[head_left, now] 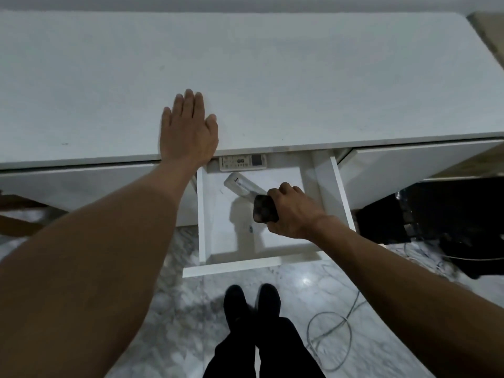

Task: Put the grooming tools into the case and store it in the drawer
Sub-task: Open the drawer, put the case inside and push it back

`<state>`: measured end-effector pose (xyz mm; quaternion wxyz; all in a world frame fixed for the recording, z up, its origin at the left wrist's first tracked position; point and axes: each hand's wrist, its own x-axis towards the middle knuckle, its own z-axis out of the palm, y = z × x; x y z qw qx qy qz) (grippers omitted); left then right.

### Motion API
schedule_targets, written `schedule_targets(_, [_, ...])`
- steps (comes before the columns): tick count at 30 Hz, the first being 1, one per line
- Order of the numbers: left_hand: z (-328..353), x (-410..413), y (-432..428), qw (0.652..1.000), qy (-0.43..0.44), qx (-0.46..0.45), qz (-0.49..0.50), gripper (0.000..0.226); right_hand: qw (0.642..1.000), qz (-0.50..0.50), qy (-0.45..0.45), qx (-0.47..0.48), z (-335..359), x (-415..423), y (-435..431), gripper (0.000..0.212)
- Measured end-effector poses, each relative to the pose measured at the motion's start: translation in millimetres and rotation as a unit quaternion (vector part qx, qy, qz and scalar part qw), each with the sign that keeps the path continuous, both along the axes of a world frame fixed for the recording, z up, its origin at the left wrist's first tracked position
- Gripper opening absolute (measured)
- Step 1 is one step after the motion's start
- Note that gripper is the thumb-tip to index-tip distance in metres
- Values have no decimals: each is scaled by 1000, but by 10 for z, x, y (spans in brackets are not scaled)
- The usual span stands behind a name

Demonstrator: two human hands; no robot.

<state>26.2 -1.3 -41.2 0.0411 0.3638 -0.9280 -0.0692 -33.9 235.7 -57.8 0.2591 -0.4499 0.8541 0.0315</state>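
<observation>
The white drawer [207, 241] under the desk stands pulled open. Over its right half my right hand [291, 211] is closed around a small dark case [264, 210], held a little above the drawer floor. My left hand [189, 129] lies flat, palm down, on the white desk top [300, 77] just above the drawer's left corner, holding nothing. No loose grooming tools are visible.
Two white remote controls lie in the drawer: one [242, 162] along the back edge, one [244, 185] angled beside the case. A black object [436, 214] sits on the floor at right. Cables [335, 328] trail over the marble floor near my feet [252, 304].
</observation>
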Motion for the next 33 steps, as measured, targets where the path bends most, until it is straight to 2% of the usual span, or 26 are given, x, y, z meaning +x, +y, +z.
schedule_targets(10, [-75,-6,-26,999,13,-44,-3,59,996,44,-21,75,-623,10,-9,77])
schedule_targets(21, [-103,6,-41,998,25,-52,-7,59,997,39,29,55,-829,-52,-65,74])
schedule_targets(28, [-96,14,-43,998,27,-49,-14,60,997,39,23,62,-788,-53,-63,76])
schedule_targets(33, [-55,9,-33,1000,-4,-20,-13,58,998,8,29,47,-537,-26,-19,58])
